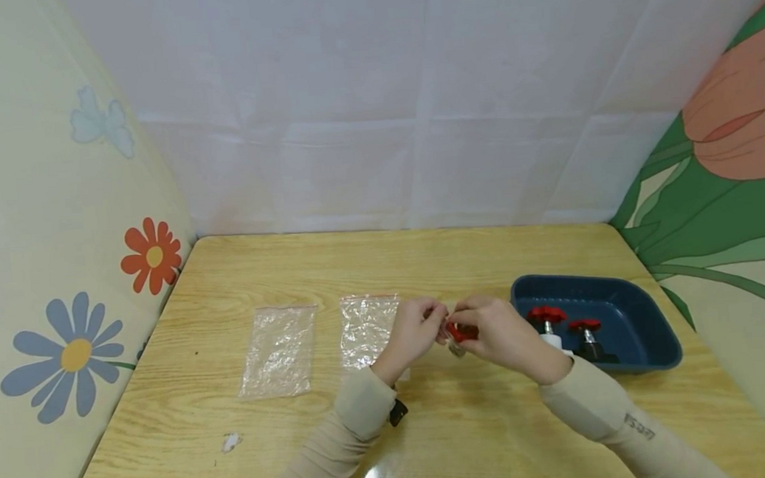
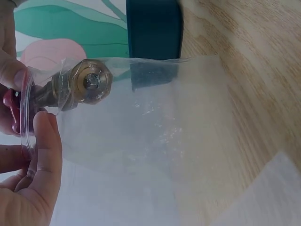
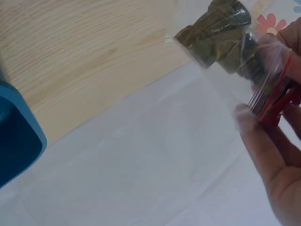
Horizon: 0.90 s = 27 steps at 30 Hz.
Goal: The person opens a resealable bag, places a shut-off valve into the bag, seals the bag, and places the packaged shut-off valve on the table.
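Both hands meet above the middle of the table, around a clear zip bag (image 2: pixel 141 136) with a brass valve (image 2: pixel 91 82) partly inside it. The valve's body lies within the plastic, and its red handwheel (image 1: pixel 462 331) is at the bag's mouth. My left hand (image 1: pixel 416 333) pinches the mouth edge of the bag. With thumb and fingers, my right hand (image 1: pixel 496 335) holds the valve by the red handwheel; fingers hide part of the wheel. The right wrist view shows the brass body (image 3: pixel 218 35) tilted under the plastic.
Two flat clear bags, one further left (image 1: pixel 280 353) and one nearer the hands (image 1: pixel 365 329), lie on the wooden table (image 1: pixel 171 461). At the right a dark blue bin (image 1: pixel 655 323) holds valves with red handwheels (image 1: pixel 585 325). A small black object (image 1: pixel 398 413) shows by the left sleeve.
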Available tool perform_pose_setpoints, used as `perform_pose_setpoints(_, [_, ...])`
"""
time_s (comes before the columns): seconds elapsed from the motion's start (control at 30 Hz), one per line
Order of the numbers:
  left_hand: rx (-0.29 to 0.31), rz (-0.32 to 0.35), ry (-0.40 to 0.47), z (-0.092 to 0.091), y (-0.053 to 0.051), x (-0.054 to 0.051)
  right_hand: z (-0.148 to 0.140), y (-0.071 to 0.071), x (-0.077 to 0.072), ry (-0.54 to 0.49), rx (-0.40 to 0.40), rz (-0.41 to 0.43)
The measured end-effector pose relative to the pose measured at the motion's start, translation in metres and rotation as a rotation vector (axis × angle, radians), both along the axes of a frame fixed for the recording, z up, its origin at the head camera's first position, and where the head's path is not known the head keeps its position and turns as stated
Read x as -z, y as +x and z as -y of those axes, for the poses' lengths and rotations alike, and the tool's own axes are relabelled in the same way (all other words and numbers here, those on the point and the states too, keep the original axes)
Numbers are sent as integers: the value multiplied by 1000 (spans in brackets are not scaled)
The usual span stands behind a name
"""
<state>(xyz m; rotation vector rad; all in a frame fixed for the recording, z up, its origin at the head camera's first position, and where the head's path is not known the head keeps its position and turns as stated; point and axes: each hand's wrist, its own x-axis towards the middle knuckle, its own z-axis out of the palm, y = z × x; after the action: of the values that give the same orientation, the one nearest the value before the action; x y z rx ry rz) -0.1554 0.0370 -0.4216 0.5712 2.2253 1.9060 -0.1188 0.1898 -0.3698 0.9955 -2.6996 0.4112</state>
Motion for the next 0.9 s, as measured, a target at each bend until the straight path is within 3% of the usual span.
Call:
perform_pose_setpoints(0.2, [27, -23, 20, -1, 0, 2, -6, -3, -3, 43, -145, 18])
perform_pose_setpoints(0.3, [27, -27, 19, -2, 1, 1, -7, -3, -3, 59, -179, 15])
perform_pose_setpoints(0.63, [22, -81, -26, -2, 3, 1, -2, 1, 1, 93, -48, -8])
perform_pose_setpoints(0.9, [-42, -201, -163, -2, 4, 1, 3, 4, 10, 33, 41, -110])
